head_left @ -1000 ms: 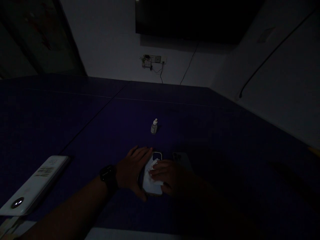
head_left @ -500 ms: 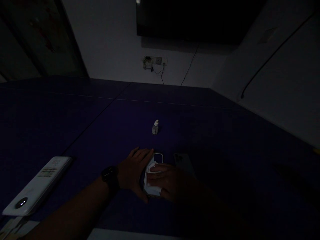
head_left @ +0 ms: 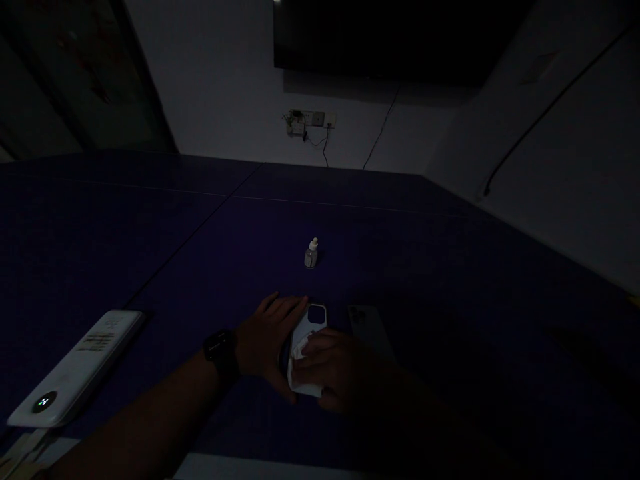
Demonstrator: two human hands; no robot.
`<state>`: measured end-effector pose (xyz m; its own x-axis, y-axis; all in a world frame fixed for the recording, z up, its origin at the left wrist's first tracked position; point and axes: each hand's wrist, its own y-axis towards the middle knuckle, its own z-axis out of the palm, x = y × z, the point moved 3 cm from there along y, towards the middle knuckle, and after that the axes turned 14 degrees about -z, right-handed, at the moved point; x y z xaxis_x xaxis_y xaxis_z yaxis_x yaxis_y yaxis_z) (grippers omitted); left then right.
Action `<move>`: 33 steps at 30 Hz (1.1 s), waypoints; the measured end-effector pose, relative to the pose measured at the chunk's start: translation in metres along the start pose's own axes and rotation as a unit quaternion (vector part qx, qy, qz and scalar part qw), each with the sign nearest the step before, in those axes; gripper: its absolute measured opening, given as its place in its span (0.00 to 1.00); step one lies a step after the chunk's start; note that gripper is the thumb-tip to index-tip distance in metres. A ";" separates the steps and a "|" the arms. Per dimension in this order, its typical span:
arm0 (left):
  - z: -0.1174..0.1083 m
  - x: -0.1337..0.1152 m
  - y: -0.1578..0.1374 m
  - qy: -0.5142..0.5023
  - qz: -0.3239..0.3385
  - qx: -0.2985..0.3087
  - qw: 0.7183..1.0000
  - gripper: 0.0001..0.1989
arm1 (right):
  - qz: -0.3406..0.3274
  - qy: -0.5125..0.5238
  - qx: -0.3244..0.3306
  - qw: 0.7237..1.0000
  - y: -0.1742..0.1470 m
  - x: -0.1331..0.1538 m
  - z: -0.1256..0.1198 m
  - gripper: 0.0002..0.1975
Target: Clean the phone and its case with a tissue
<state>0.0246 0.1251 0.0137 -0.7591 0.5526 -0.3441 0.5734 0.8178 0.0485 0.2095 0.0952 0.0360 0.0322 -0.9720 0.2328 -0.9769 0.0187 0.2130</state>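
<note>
A pale phone case [head_left: 303,331] with a square camera cutout lies flat on the dark purple surface. My left hand [head_left: 267,337], with a dark watch on its wrist, steadies the case along its left side, index finger near the top corner and thumb near the bottom. Under the fingers of my right hand [head_left: 333,370] a crumpled white tissue [head_left: 306,388] is pressed against the lower part of the case. Just right of that hand rests a dark phone [head_left: 370,327], its cameras facing up and its lower end lost in shadow.
Beyond my hands stands a small dropper bottle [head_left: 311,257] with a white cap. A white power bank [head_left: 83,363] with a lit display and a cable lies at the left. Against the far wall are a black screen [head_left: 390,40] and sockets [head_left: 313,120] with wires.
My right hand has slid the tissue down the case, towards me, baring more of its upper part. My left hand stays in place.
</note>
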 end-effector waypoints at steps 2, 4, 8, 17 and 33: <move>0.000 0.000 0.000 -0.002 -0.001 0.003 1.000 0.77 | 0.011 -0.025 0.013 1.000 -0.001 0.000 -0.001 0.13; 0.000 0.001 0.000 -0.003 -0.005 0.006 1.000 0.77 | 0.020 -0.044 0.023 0.999 -0.001 0.001 -0.002 0.13; -0.001 0.000 0.000 -0.002 -0.006 0.007 1.000 0.77 | 0.019 -0.036 0.030 0.999 0.004 0.006 -0.004 0.13; 0.001 0.000 0.001 -0.003 -0.007 0.002 1.000 0.78 | 0.035 0.027 0.039 0.998 -0.002 0.001 -0.014 0.12; 0.002 0.001 0.000 -0.002 0.003 -0.007 1.000 0.77 | 0.021 0.010 0.025 0.999 0.000 -0.002 -0.005 0.15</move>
<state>0.0248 0.1254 0.0116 -0.7552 0.5563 -0.3467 0.5728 0.8172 0.0634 0.2106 0.0982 0.0408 -0.0051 -0.9658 0.2591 -0.9867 0.0470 0.1559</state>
